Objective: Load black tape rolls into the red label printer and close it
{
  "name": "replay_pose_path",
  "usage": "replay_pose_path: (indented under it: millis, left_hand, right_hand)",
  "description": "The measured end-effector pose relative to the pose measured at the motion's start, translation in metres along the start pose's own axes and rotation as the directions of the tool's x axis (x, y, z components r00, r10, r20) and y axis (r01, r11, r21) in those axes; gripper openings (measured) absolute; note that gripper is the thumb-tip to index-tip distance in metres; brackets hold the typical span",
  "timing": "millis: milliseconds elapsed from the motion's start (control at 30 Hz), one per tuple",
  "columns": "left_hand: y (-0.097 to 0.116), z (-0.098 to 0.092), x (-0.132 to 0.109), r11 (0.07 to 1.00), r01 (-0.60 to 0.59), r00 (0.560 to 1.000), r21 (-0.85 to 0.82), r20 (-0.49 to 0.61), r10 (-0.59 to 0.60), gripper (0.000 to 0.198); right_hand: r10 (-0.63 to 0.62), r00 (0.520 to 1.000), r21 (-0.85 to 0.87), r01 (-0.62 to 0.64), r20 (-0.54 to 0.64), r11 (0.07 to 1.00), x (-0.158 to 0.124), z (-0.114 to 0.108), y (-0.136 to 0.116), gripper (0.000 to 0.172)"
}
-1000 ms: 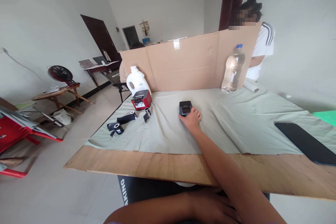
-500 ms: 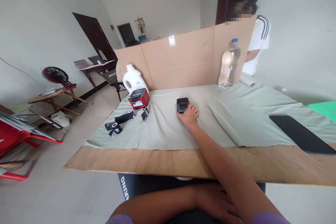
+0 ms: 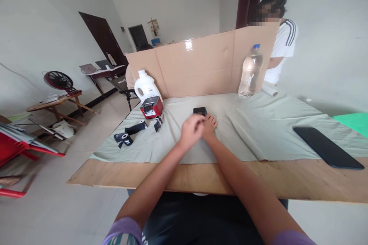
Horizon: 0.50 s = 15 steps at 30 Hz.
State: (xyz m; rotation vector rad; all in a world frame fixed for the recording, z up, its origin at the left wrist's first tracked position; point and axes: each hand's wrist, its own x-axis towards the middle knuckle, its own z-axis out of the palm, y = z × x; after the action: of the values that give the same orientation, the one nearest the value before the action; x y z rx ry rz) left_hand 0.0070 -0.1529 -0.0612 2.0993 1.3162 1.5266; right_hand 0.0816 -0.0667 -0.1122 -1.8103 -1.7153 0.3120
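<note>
Left hand [image 3: 192,132] raised before the near side of a small black box [image 3: 199,110], fingers loosely bent; nothing visible inside the curl, contact with box or right hand [image 3: 211,125] impossible to judge. Right hand at the near right side of the box, fingers bent and slightly spread; thumb out of sight behind the left hand, so firmness of grip also beyond judging. Box near the middle of the table [image 3: 115,175], apparently resting on the cloth [image 3: 244,118], mainly the top showing.

Likeliest trouble: skidding or twisting of the box under an uneven push, because of loose, wrinkled cloth beneath. Also possible: a knock between such close hands, with sight of the box partly blocked.

Cloth pale green and creased, short of the table's bare wooden near edge. On the left, three black rolls [image 3: 127,140], a red box [image 3: 156,108] and a white jug [image 3: 150,87]; far right, an upright clear bottle [image 3: 251,76] just before a cardboard panel [image 3: 198,69]; near right, a dark phone [image 3: 327,147]. Beyond, a person in a white shirt [image 3: 283,48] at far right, a fan [image 3: 59,81] at far left, pale walls, a dark door [image 3: 99,40].
</note>
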Motion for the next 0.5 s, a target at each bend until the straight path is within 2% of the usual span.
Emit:
replay_pose_path:
  millis: [33, 67, 100, 167, 200, 300, 500]
  left_hand:
    - [-0.016, -0.005, 0.02, 0.965, 0.229, 0.964, -0.128, -0.108, -0.243, 0.028]
    - [-0.032, -0.009, 0.037, 0.863, 0.419, 0.871, -0.282, -0.144, -0.47, 0.029]
    - [-0.047, -0.012, 0.051, 0.73, 0.54, 0.768, -0.419, -0.11, -0.631, 0.031]
    - [-0.071, -0.012, 0.068, 0.638, 0.605, 0.699, -0.476, -0.065, -0.712, 0.035]
    - [-0.081, -0.01, 0.071, 0.617, 0.616, 0.689, -0.49, -0.044, -0.723, 0.037]
    - [-0.102, 0.004, 0.066, 0.609, 0.6, 0.706, -0.519, -0.016, -0.708, 0.04]
    - [-0.121, 0.026, 0.043, 0.658, 0.549, 0.762, -0.516, -0.014, -0.647, 0.044]
  right_hand:
    - [0.004, 1.0, 0.009, -0.004, -0.002, 1.0, 0.0, -0.001, -0.001, 0.075]
    - [0.009, 1.0, 0.02, -0.009, -0.006, 1.0, 0.0, -0.001, -0.001, 0.077]
    - [0.016, 1.0, 0.026, -0.016, -0.01, 1.0, 0.0, -0.002, -0.001, 0.079]
    - [0.019, 1.0, 0.024, -0.019, -0.009, 1.0, 0.0, -0.002, -0.002, 0.083]
    - [0.019, 1.0, 0.022, -0.018, -0.009, 1.0, 0.0, -0.002, -0.002, 0.083]
    - [0.007, 1.0, 0.014, -0.007, -0.013, 1.0, -0.001, -0.001, -0.001, 0.082]
    - [-0.003, 0.999, 0.015, 0.004, -0.041, 1.0, -0.001, 0.001, 0.0, 0.081]
